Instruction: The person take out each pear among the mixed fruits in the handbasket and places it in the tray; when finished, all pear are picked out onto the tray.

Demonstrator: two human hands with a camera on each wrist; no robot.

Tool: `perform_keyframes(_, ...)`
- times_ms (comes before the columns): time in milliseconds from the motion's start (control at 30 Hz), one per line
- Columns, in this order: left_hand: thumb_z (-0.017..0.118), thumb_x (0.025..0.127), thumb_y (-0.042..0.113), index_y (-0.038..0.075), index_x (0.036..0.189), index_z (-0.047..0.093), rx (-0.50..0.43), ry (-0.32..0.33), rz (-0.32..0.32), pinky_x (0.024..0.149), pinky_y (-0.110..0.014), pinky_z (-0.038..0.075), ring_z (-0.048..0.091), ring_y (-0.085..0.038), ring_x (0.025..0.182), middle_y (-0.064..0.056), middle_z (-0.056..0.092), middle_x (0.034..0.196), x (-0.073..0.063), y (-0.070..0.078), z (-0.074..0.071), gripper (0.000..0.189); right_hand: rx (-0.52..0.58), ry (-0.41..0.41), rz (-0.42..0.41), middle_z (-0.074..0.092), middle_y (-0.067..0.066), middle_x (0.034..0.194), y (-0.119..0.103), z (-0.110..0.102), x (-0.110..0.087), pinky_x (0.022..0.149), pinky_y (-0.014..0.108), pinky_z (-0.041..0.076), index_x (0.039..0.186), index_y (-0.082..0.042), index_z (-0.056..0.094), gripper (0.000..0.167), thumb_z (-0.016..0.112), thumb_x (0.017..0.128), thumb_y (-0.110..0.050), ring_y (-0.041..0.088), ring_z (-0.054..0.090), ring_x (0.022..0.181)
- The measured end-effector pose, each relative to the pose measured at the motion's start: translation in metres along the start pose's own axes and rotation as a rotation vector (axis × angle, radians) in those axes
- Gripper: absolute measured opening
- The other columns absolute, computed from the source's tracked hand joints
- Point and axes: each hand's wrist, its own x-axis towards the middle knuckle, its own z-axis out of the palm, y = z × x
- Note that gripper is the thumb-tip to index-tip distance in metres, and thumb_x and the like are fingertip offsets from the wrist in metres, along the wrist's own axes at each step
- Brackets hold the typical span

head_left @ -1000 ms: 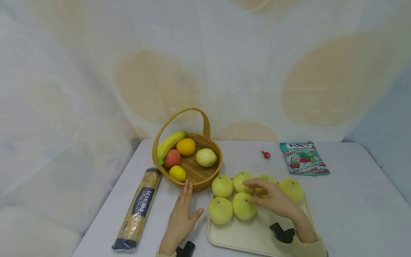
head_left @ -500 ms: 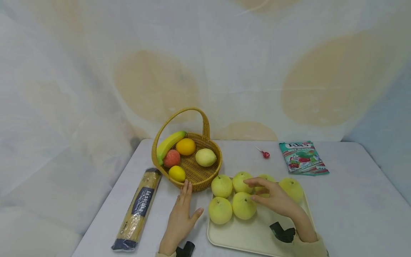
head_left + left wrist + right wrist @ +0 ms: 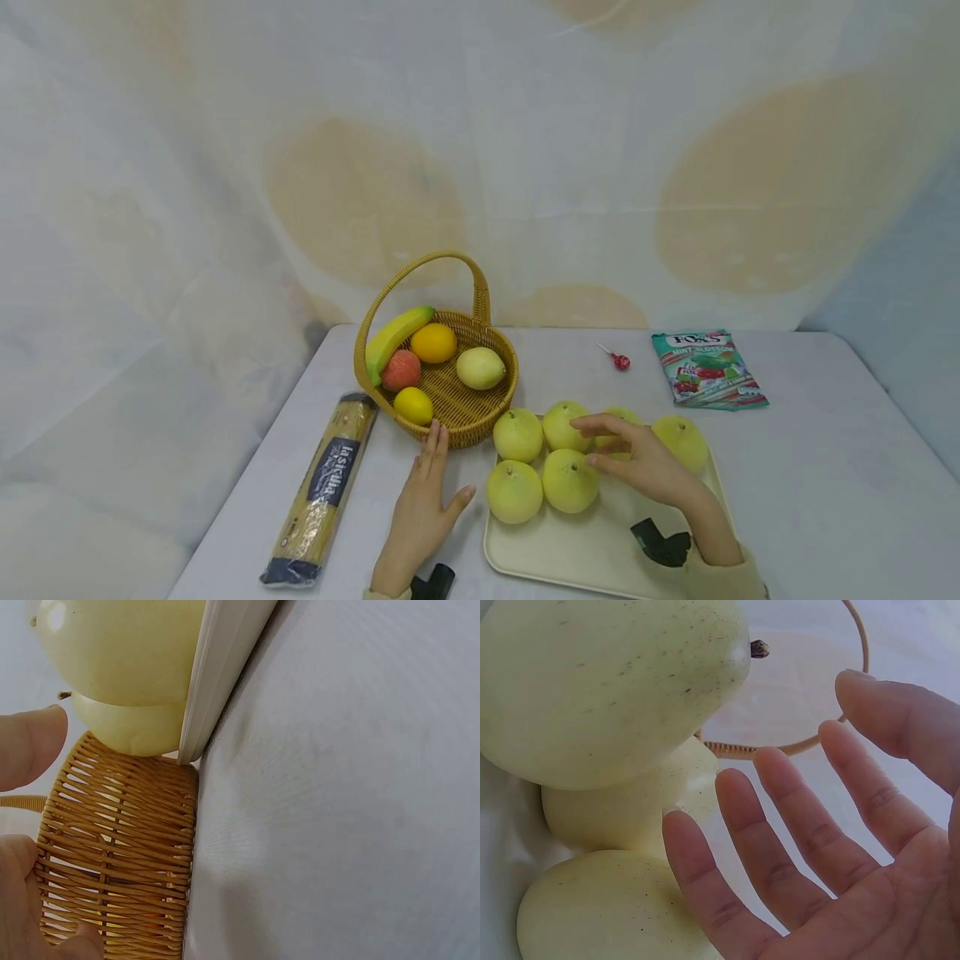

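Note:
My left hand (image 3: 422, 512) reaches with straight fingers to the near rim of a brown wicker basket (image 3: 474, 433); whether the fingertips touch it, I cannot tell. In the left wrist view, its thumb (image 3: 30, 746) is spread away from the fingers beside the basket wall (image 3: 127, 847). Over the cream tray (image 3: 555, 554) hovers my right hand (image 3: 645, 462), fingers loosely bent and holding nothing. Several yellow-green pears (image 3: 513, 492) sit on that tray; the hand partly hides one behind it. The right wrist view shows its palm (image 3: 870, 907) beside a large speckled pear (image 3: 615, 690).
In the basket lie a banana (image 3: 397, 337), an orange (image 3: 434, 342), a reddish round fruit (image 3: 402, 370), a lemon (image 3: 414, 406) and a pale yellow-green fruit (image 3: 481, 368). A spaghetti pack (image 3: 322, 492) lies left, a lollipop (image 3: 620, 362) and candy bag (image 3: 708, 371) at the back.

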Motion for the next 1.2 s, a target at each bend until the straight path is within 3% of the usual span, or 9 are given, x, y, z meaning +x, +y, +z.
perform_keyframes(200, 0.067, 0.089, 0.037, 0.007, 0.155, 0.017, -0.021, -0.015, -0.019, 0.114, -0.058, 0.030, 0.025, -0.036, 0.146, -0.013, 0.013, 0.163, 0.001, 0.000, -0.001, 0.088, 0.042, 0.031, -0.007, 0.059, 0.014, 0.132, 0.000, 0.000, 0.001, 0.091, 0.038, 0.056, 0.128, -0.008, 0.059, 0.037, 0.065, 0.092, -0.013, 0.032, 0.058, 0.114)
perform_keyframes(400, 0.067, 0.089, 0.038, 0.007, 0.155, 0.017, -0.034, -0.031, -0.032, 0.116, -0.056, 0.028, 0.023, -0.034, 0.147, -0.012, 0.012, 0.164, 0.001, 0.000, -0.002, 0.088, 0.109, 0.061, -0.020, 0.054, 0.016, 0.138, 0.000, 0.003, 0.003, 0.093, 0.038, 0.055, 0.130, -0.010, 0.057, 0.039, 0.065, 0.092, -0.014, 0.005, 0.055, 0.118)
perform_keyframes(500, 0.066, 0.089, 0.039, 0.008, 0.156, 0.017, -0.033, -0.039, -0.042, 0.116, -0.055, 0.028, 0.023, -0.034, 0.148, -0.012, 0.011, 0.164, 0.000, 0.000, -0.002, 0.089, 0.123, 0.060, -0.041, 0.053, 0.016, 0.139, 0.000, 0.005, 0.005, 0.094, 0.040, 0.055, 0.131, -0.009, 0.057, 0.040, 0.065, 0.092, -0.013, 0.000, 0.053, 0.118)
perform_keyframes(767, 0.065, 0.090, 0.041, 0.011, 0.156, 0.014, -0.024, -0.047, -0.043, 0.117, -0.054, 0.028, 0.022, -0.032, 0.148, -0.009, 0.009, 0.164, 0.001, -0.002, 0.000, 0.089, 0.077, 0.047, -0.040, 0.054, 0.015, 0.139, -0.004, 0.005, 0.012, 0.090, 0.029, 0.054, 0.131, -0.011, 0.057, 0.040, 0.064, 0.092, -0.015, 0.030, 0.057, 0.117)
perform_keyframes(1000, 0.065, 0.090, 0.040, 0.008, 0.156, 0.016, -0.023, -0.028, -0.019, 0.116, -0.055, 0.029, 0.024, -0.033, 0.147, -0.012, 0.011, 0.164, 0.002, 0.000, -0.001, 0.088, 0.045, 0.014, -0.093, 0.057, 0.017, 0.136, -0.012, -0.001, 0.026, 0.091, 0.030, 0.054, 0.132, -0.007, 0.055, 0.038, 0.060, 0.094, -0.007, 0.039, 0.055, 0.120)
perform_keyframes(1200, 0.066, 0.089, 0.039, 0.008, 0.156, 0.016, -0.022, -0.019, -0.016, 0.115, -0.055, 0.030, 0.024, -0.033, 0.147, -0.012, 0.011, 0.164, 0.001, -0.001, 0.000, 0.089, -0.002, -0.028, -0.014, 0.057, 0.014, 0.137, -0.025, -0.008, 0.045, 0.095, 0.045, 0.052, 0.132, -0.010, 0.055, 0.037, 0.060, 0.096, -0.016, 0.038, 0.054, 0.124)
